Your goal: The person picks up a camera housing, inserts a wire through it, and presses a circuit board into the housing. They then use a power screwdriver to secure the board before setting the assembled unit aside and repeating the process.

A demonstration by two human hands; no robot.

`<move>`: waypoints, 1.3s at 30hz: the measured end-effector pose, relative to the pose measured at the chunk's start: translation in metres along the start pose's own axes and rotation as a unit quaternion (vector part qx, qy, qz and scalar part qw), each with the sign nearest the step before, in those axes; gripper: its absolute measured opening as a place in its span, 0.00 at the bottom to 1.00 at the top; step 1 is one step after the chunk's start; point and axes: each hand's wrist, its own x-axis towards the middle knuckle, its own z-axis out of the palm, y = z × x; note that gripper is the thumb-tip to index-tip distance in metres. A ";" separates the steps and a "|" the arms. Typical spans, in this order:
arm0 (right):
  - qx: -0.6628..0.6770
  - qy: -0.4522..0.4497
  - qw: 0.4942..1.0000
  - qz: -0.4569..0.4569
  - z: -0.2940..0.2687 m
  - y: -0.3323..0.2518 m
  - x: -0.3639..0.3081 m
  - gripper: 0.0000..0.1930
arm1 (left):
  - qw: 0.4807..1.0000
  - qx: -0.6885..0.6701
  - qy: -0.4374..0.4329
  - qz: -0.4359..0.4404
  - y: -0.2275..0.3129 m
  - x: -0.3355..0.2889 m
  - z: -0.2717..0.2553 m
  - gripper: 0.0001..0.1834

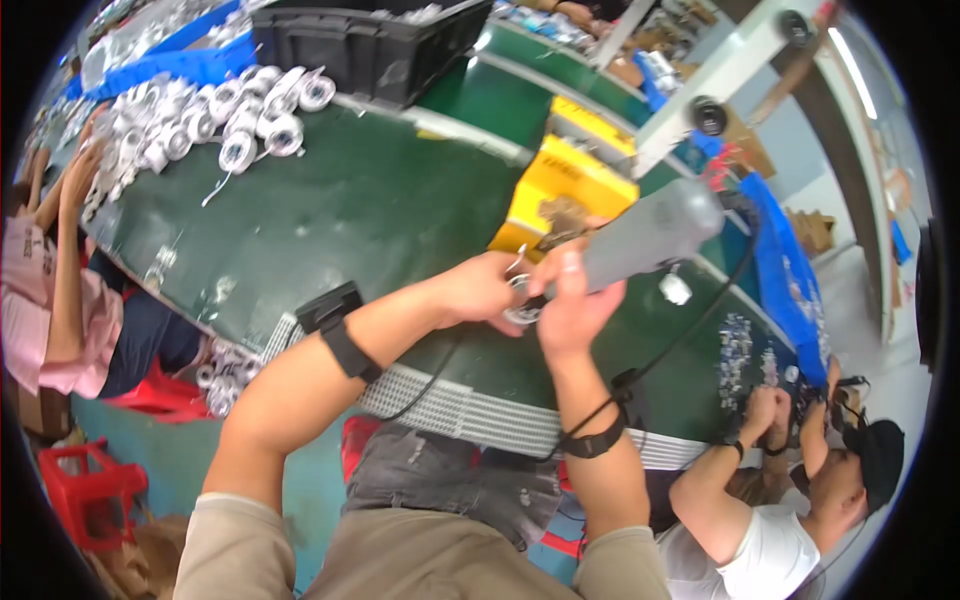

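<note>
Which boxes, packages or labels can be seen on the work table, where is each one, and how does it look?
Yellow cardboard box: behind the hands, rectangular, yellow.
Black plastic crate: far edge, rectangular, ribbed.
Blue bin: far left, holding clear bags.
No screen in view.

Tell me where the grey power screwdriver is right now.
In the head view, the grey power screwdriver is right of centre, held in the right hand above the green table, just beside the yellow box.
</note>
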 end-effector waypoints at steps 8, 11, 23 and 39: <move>-0.253 0.118 0.960 0.024 -0.113 0.018 0.031 0.21 | 0.697 0.493 0.520 0.033 0.053 -0.082 -0.082 0.37; -0.667 0.122 0.735 0.013 -0.204 0.024 0.032 0.27 | 0.627 0.456 0.631 0.035 0.060 -0.082 -0.078 0.38; -0.545 -0.033 0.810 -0.211 -0.081 -0.035 -0.032 0.16 | 0.988 -0.060 -0.129 0.053 0.013 -0.028 0.025 0.33; 0.011 -0.256 0.896 0.363 -0.099 -0.022 -0.009 0.11 | 0.974 0.071 -0.068 0.202 0.009 -0.025 0.014 0.24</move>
